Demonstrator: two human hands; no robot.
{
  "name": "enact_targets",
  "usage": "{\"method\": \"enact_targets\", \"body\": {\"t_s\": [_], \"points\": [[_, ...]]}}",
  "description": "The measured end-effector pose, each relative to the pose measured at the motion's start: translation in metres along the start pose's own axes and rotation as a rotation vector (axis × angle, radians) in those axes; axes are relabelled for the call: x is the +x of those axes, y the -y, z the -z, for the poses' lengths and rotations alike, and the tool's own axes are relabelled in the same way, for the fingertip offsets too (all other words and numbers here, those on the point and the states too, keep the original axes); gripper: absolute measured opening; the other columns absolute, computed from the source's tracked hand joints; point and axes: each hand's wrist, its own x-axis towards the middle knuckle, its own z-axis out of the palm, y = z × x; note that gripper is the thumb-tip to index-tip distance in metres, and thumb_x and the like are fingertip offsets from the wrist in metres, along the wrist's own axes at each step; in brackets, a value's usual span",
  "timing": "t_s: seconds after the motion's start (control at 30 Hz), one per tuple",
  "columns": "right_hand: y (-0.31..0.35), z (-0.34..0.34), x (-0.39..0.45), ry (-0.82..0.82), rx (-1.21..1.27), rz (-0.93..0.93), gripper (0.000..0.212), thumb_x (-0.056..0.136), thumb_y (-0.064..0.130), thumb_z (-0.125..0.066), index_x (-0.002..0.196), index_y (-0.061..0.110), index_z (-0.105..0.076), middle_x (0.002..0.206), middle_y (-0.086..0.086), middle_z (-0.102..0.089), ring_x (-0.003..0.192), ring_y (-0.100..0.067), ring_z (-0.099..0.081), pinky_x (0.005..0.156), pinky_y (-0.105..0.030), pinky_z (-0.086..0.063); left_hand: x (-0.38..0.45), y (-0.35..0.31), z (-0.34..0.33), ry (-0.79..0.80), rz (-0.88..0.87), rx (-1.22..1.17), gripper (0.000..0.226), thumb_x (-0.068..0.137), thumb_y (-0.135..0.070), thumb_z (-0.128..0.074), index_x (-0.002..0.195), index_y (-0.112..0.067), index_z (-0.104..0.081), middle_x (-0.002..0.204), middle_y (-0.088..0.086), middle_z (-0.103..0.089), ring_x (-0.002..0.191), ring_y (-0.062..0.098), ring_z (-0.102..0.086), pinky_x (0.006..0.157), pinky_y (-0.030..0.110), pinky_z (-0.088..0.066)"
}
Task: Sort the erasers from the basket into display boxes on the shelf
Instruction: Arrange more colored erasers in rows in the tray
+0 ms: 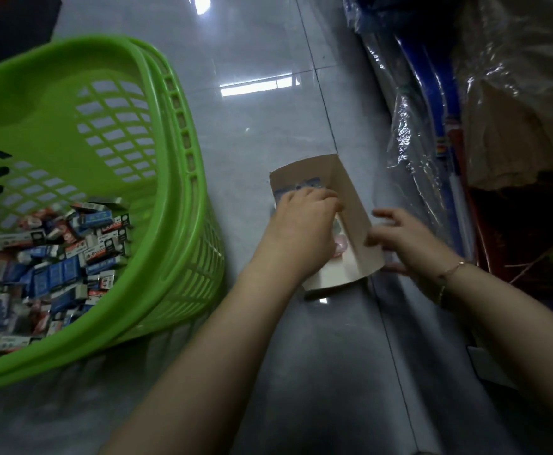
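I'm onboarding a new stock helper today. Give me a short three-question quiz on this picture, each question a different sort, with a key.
1. True or false: the green basket still holds many erasers.
2. Which hand reaches into the cardboard display box? A) left hand B) right hand
3. Fill in: the box sits on the tiled ____.

Key: 1 true; 2 A; 3 floor.
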Motion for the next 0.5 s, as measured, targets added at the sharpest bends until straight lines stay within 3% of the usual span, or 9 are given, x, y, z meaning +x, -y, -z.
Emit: {"method": "enact_targets", "body": {"t_s": [0.07, 0.2, 0.37, 0.5], "points": [[-0.008, -0.004, 0.001, 0.046, -0.024, -0.067, 0.056, 0.078, -0.002, -0.055, 0.13, 0.019, -0.047, 0.096, -0.006, -0.06, 0.091, -0.022, -0.056, 0.078, -0.038, -0.049, 0.015, -0.004, -0.002, 0.099, -0.101, 0.042, 0.045, 0.083, -0.012, -0.054, 0.127, -0.023, -0.058, 0.135, -0.002, -0.053, 0.132, 0.016, -0.038, 0.109, 0.032, -0.019], [-0.012, -0.007, -0.001, 0.033, 0.004, -0.011, 0.046, 0.082, -0.007, -0.045, 0.123, 0.014, -0.053, 0.082, -0.005, -0.058, 0.072, -0.017, -0.054, 0.065, -0.03, -0.046, 0.034, -0.003, -0.006, 0.243, -0.194, 0.121, 0.039, 0.087, -0.018, -0.043, 0.118, -0.024, -0.065, 0.125, 0.001, -0.06, 0.125, 0.016, -0.045, 0.112, 0.035, -0.014], [-0.013, -0.009, -0.004, 0.027, -0.153, 0.062, 0.044, 0.084, -0.001, -0.046, 0.121, 0.021, -0.055, 0.097, -0.007, -0.065, 0.088, -0.028, -0.06, 0.082, -0.044, -0.05, 0.04, 0.008, -0.016, 0.375, -0.241, 0.26, 0.035, 0.091, -0.033, -0.039, 0.106, -0.021, -0.069, 0.117, 0.0, -0.064, 0.121, 0.018, -0.047, 0.112, 0.041, -0.014], [-0.012, -0.01, -0.003, 0.019, -0.155, 0.089, 0.043, 0.083, -0.003, -0.047, 0.12, 0.019, -0.056, 0.095, -0.009, -0.066, 0.081, -0.026, -0.057, 0.076, -0.04, -0.049, 0.041, 0.011, -0.019, 0.372, -0.235, 0.219, 0.029, 0.088, -0.031, -0.046, 0.102, -0.022, -0.069, 0.111, -0.002, -0.064, 0.116, 0.018, -0.05, 0.111, 0.04, -0.014]]}}
